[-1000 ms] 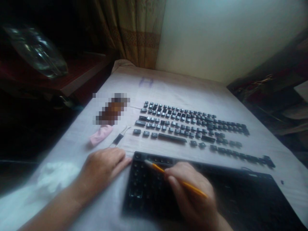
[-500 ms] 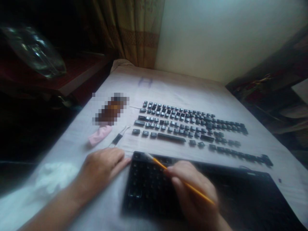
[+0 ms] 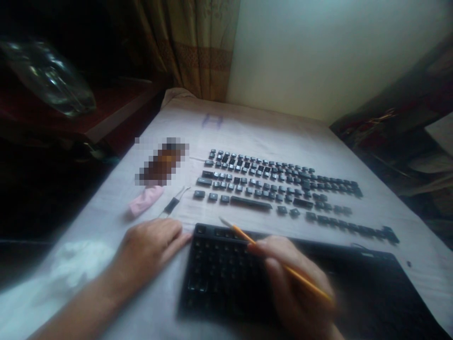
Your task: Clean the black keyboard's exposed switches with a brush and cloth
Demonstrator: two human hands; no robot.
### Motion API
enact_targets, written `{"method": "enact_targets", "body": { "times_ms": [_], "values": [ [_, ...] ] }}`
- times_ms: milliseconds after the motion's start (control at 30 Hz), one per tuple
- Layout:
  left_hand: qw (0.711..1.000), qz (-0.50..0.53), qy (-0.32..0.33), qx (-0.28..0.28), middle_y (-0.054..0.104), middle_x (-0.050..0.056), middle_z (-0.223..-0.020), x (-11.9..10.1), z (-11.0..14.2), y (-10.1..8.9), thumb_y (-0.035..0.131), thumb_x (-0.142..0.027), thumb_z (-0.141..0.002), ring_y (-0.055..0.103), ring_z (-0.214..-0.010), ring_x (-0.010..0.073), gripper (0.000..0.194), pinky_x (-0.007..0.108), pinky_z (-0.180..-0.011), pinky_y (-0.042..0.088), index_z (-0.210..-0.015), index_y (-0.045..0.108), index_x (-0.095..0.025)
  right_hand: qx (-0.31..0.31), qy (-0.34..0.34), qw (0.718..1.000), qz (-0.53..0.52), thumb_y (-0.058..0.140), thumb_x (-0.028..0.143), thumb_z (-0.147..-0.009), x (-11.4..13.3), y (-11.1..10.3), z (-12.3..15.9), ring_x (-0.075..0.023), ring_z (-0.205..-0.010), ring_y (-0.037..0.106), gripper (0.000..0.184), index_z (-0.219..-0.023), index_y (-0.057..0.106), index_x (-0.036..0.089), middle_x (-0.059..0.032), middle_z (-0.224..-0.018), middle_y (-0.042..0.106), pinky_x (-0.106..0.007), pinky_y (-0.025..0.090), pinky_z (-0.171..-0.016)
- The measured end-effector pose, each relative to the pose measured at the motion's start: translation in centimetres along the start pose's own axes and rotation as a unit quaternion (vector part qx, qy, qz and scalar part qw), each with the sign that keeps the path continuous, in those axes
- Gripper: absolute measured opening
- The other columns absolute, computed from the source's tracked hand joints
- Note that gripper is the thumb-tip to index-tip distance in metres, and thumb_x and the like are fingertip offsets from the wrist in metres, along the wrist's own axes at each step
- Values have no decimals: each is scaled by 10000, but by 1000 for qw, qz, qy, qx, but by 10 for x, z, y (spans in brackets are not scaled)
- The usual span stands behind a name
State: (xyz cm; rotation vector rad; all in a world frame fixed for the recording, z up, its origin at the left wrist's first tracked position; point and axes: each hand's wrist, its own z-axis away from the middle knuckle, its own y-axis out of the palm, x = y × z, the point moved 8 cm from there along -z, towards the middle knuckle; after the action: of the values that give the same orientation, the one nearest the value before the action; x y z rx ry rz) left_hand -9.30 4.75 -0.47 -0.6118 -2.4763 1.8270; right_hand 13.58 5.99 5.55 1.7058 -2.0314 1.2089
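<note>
Right hand (image 3: 295,278) pinches orange brush (image 3: 242,234), tip ahead-left of its fingers; black keyboard (image 3: 222,283) lies under that hand. Left hand (image 3: 150,243) rests beside keyboard's corner, fingers bunched, can't tell its grip. Loose keycaps (image 3: 251,203) in rows beyond both hands.

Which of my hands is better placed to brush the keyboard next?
Probably your right hand: it grips the orange brush, tip near the far edge of the black keyboard. Your left hand lies beside the keyboard, with no visible tool.

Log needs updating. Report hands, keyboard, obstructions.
Right hand holding brush, tip near far edge of keyboard. Left hand beside keyboard's left end. Loose keycaps beyond. Nothing visible blocking brush.
</note>
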Motion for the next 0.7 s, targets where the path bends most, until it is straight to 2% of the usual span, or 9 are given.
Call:
{"method": "enact_targets", "body": {
  "times_ms": [133, 300, 500, 700],
  "values": [
    [1000, -4, 7, -4, 562, -29, -610, -1, 0, -2, 432, -415, -1021, 525, -555, 145, 404, 311, -570, 296, -678, 526, -223, -19, 28, 999, 14, 545, 22, -876, -2, -12, 1, -168, -682, 721, 250, -971, 691, 200, -21, -762, 744, -269, 589, -623],
    [1000, -18, 14, -4, 552, -34, -609, -3, 0, -2, 421, -408, -1026, 539, -561, 146, 398, 312, -575, 310, -681, 508, -229, -30, 48, 998, 39, 563, 22, -872, -6, -17, 10, -159, -660, 678, 231, -976, 662, 203, -10, -735, 702, -259, 567, -593],
    [1000, -2, -4, 4, 561, -33, -612, 0, -1, 0, 430, -417, -1020, 529, -566, 140, 404, 315, -573, 299, -677, 528, -227, -7, 37, 999, 39, 535, 31, -875, -4, -12, 6, -150, -577, 641, 198, -858, 648, 193, -16, -684, 663, -263, 554, -525],
    [1000, -6, 8, -3, 555, -35, -607, -1, -2, -2, 419, -420, -1025, 538, -556, 140, 410, 314, -570, 308, -679, 524, -228, 28, 21, 998, 45, 518, 27, -875, -1, -3, 3, -148, -553, 629, 200, -865, 636, 189, -23, -678, 669, -270, 542, -516]
  ]
}}
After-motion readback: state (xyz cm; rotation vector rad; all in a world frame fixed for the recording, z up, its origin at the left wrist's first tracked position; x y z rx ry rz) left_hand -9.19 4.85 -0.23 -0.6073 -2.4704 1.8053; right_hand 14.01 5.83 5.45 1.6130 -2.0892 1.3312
